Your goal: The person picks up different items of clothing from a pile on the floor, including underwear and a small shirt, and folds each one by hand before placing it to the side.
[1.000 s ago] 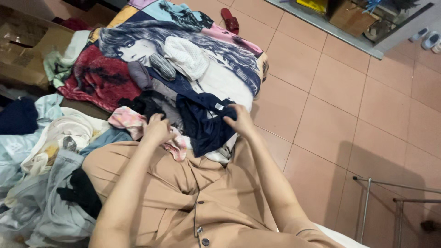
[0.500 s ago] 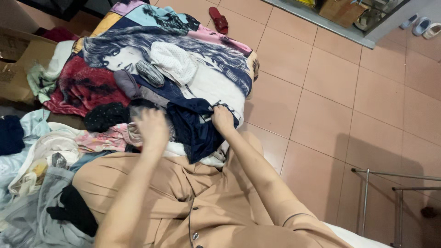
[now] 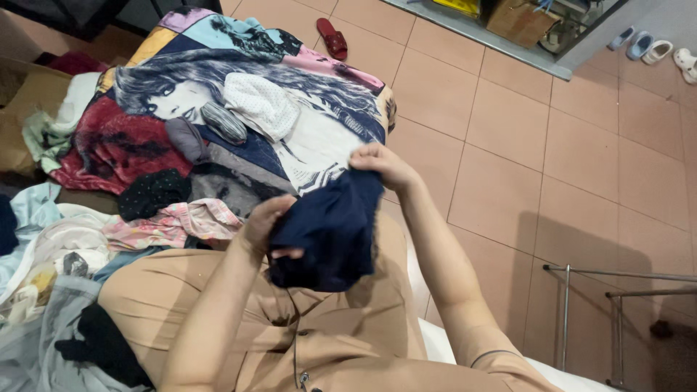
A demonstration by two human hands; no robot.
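Both my hands hold up a dark navy garment (image 3: pixel 327 232) above a tan buttoned garment (image 3: pixel 239 319) spread in front of me. My left hand (image 3: pixel 263 225) grips its lower left side, fingers tucked into the cloth. My right hand (image 3: pixel 385 165) pinches its top right corner. The navy cloth hangs bunched between the two hands, lifted off the pile.
A heap of clothes (image 3: pixel 145 196) lies at the left on a printed blanket (image 3: pixel 239 94) with a face picture. Tan floor tiles (image 3: pixel 552 152) spread to the right. A metal rack (image 3: pixel 617 319) stands at lower right, a red sandal (image 3: pixel 334 38) at the top, several shoes (image 3: pixel 653 49) far right.
The navy garment has been lifted from the pile and raised between both hands. My view has shifted, and the blanket now shows more fully.
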